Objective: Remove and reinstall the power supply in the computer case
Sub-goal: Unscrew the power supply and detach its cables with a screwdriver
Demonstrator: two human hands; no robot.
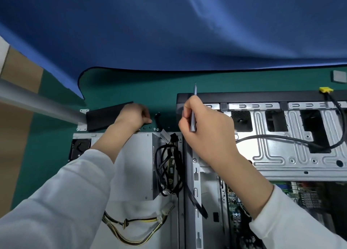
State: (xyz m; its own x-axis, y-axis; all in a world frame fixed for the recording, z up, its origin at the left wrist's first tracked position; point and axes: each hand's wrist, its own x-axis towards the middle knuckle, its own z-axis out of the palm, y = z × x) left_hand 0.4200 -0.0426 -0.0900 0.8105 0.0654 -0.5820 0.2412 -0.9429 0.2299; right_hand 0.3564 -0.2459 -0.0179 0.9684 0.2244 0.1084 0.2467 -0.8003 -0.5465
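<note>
Right hand (pixel 204 130) is gripping a slim grey screwdriver (pixel 193 113), fingers curled round the shaft, tip pointing up toward the far edge of the green mat (pixel 116 85); the hand is hovering over the left end of the open computer case (pixel 272 136). Left hand (pixel 133 117) is reaching past the power supply (pixel 139 154) to a scatter of small screws (pixel 153 128) on the mat, fingers curled with fingertips pinched together at the mat; whether a screw is between them cannot be told. The power supply, a grey metal box, is lying on the mat just left of the case, outside it, partly hidden under the left forearm, with black cables (pixel 169 169) bundled at its right side and yellow-black wires (pixel 131 228) trailing toward the near edge. A black panel (pixel 105 117) is lying near the mat's far left corner, just beyond the left hand. A yellow connector (pixel 326 90) is sitting on the case's far top edge. Motherboard (pixel 238 211) is showing inside the case near the near edge. Blue cloth (pixel 169 23) is hanging behind the mat
</note>
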